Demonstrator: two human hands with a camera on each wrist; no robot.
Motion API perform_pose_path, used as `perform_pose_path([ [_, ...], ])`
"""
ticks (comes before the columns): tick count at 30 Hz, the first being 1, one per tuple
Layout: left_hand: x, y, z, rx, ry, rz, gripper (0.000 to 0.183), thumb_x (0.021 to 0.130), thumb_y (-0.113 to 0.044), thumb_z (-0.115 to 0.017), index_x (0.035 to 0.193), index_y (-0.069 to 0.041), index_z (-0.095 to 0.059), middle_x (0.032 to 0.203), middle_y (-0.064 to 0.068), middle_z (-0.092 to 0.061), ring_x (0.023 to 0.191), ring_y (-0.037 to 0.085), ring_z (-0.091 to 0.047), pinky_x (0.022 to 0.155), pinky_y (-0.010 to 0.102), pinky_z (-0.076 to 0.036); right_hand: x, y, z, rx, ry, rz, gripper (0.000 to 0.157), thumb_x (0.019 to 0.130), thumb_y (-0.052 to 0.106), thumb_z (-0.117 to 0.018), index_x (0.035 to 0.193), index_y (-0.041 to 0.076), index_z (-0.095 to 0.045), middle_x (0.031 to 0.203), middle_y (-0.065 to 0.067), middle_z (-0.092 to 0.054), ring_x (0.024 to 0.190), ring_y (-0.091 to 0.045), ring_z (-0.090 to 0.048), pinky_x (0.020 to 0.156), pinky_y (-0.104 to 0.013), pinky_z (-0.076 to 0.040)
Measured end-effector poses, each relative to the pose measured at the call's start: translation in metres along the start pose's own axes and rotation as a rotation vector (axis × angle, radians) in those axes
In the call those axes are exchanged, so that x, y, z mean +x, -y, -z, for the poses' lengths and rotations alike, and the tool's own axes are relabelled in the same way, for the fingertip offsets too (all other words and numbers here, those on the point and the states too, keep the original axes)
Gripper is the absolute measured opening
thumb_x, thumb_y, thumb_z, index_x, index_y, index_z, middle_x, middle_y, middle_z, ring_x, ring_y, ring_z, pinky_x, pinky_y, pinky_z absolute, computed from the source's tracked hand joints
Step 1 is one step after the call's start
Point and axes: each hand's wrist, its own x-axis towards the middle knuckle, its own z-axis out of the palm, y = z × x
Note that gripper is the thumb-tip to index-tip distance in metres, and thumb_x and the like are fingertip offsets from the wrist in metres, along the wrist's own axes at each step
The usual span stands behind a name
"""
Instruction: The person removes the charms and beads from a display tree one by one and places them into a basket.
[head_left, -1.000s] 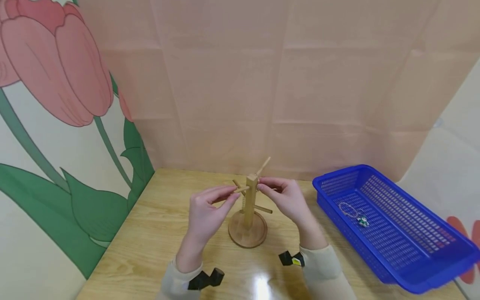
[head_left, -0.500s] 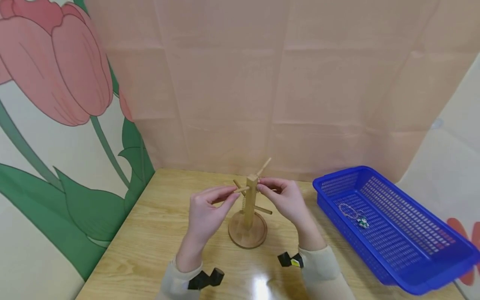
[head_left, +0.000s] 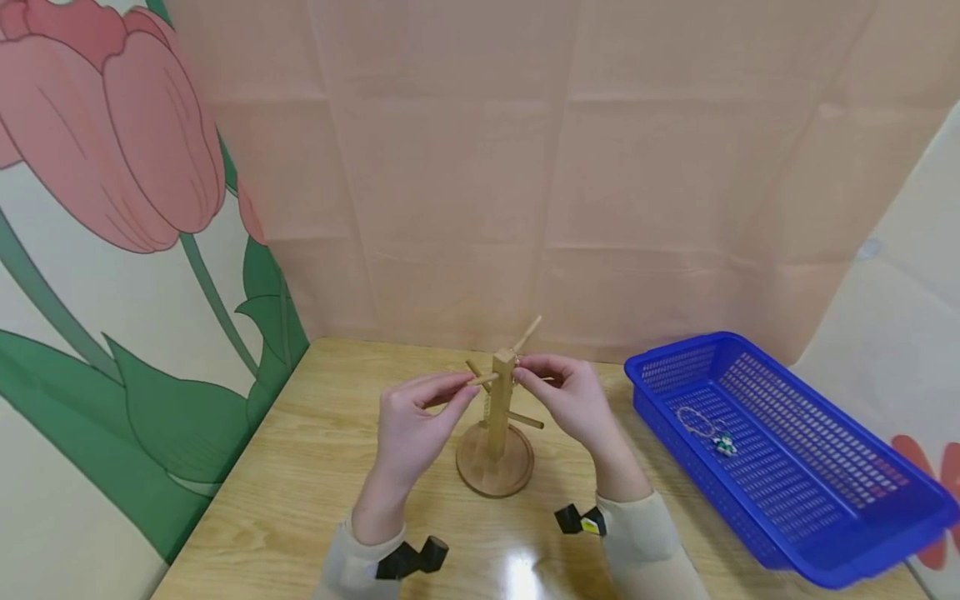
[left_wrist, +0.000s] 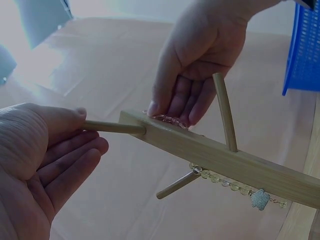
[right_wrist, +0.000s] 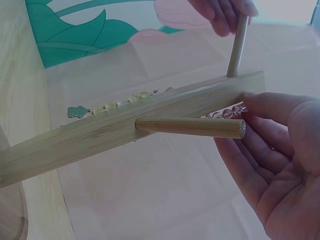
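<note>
A wooden peg stand [head_left: 498, 417] with a round base stands upright on the table. My left hand [head_left: 420, 421] pinches the tip of one upper peg [left_wrist: 112, 127] between thumb and fingers. On the far right side of the post, my right hand [head_left: 570, 396] pinches a pink beaded bracelet [right_wrist: 227, 112] close to the wood; part of it is hidden behind the post. A yellow beaded bracelet [left_wrist: 227, 184] with a pale green charm [left_wrist: 260, 199] hangs from another peg [left_wrist: 175, 186]. A lower peg [right_wrist: 190, 127] points out beside my right hand.
A blue plastic basket [head_left: 780, 533] stands on the table at the right. In it lies a bracelet [head_left: 697, 422] with a green and white charm [head_left: 724, 445]. A pink cloth [head_left: 465, 167] hangs behind the table [head_left: 285, 500].
</note>
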Motion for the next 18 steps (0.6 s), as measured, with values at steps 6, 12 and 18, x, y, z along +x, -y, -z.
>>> perform_pose_path([
  [6, -0.0002, 0.0008, 0.0002, -0.001, -0.003, -0.015, 0.013, 0.089, 0.003, -0.086, 0.102, 0.001, -0.084, 0.096, 0.011, -0.081, 0.083, 0.022, -0.080, 0.073, 0.028, -0.065, 0.0003, 0.0016, -0.0005, 0.005, -0.007, -0.010, 0.018, 0.099, 0.020, -0.081, 0.109, 0.004, -0.082, 0.100, -0.007, -0.081, 0.091, -0.020, -0.077, 0.080, -0.025, -0.063],
  [12, -0.0004, 0.0013, 0.0009, 0.008, -0.009, -0.013, 0.013, 0.089, 0.002, -0.086, 0.102, 0.001, -0.084, 0.096, 0.010, -0.082, 0.082, 0.021, -0.080, 0.072, 0.027, -0.065, 0.0001, 0.0027, -0.0018, 0.013, -0.019, -0.021, 0.018, 0.099, 0.019, -0.082, 0.109, 0.004, -0.082, 0.100, -0.008, -0.081, 0.090, -0.020, -0.076, 0.079, -0.025, -0.063],
  [18, 0.0000, 0.0017, 0.0003, 0.007, -0.005, -0.019, 0.013, 0.089, 0.003, -0.086, 0.102, 0.002, -0.083, 0.096, 0.011, -0.081, 0.082, 0.022, -0.080, 0.073, 0.027, -0.065, -0.0011, 0.0032, -0.0008, 0.018, -0.027, -0.023, 0.018, 0.100, 0.019, -0.080, 0.110, 0.004, -0.082, 0.100, -0.008, -0.080, 0.090, -0.022, -0.076, 0.078, -0.024, -0.062],
])
